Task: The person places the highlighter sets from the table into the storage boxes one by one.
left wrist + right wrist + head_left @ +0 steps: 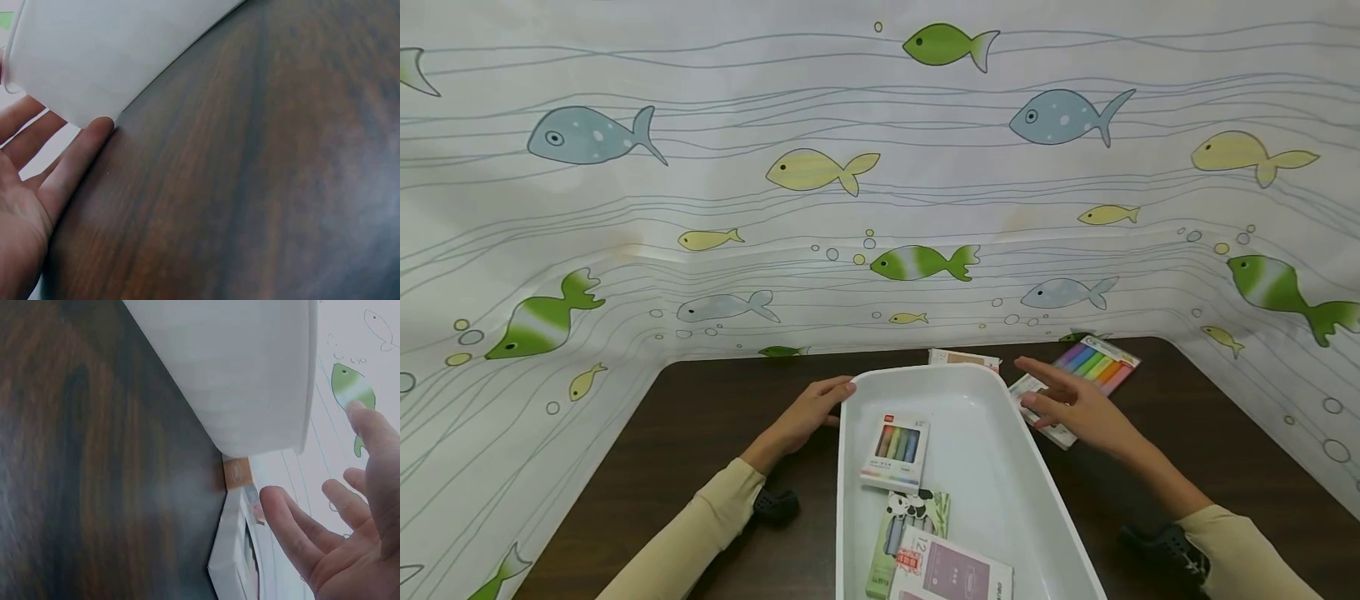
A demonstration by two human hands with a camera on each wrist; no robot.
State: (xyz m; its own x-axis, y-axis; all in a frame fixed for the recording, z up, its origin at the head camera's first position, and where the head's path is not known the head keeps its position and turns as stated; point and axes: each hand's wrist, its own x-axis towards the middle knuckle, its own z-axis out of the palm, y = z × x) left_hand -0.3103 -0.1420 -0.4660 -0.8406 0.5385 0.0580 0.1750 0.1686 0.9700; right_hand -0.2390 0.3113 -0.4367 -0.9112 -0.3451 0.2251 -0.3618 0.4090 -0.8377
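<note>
White tray touches left hand, near right hand.

Tray sits on tbl; inside, w/ tray ctr as hub: upper box approx. 10 o'clock, mid box approx. 7, lower box at 6, partly atop mid box. Outside: far box at 12, near pack & farther marker pack approx. 2, L hand at tray's 10–11 corner, R hand approx. 2, backdrop behind tbl at 12.
</note>
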